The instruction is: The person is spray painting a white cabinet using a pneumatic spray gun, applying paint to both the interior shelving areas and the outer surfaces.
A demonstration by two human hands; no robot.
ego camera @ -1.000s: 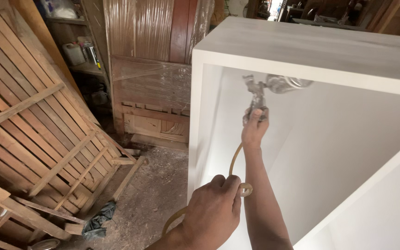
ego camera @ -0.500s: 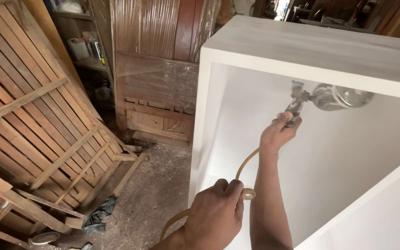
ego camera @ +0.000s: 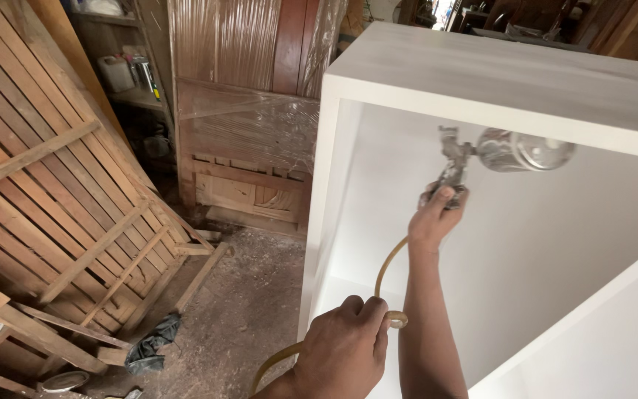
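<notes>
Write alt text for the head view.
The right hand holds a spray gun inside a white cabinet, while the left hand grips its yellow hose. Wooden slat frames lean at left.

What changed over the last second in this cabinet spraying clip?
The right hand carried the spray gun rightward along the underside of the white cabinet top. The left hand kept its grip on the hose loop, about where it was.

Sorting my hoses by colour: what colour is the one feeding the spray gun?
Yellowish tan hose, clearest in the head view.
</notes>
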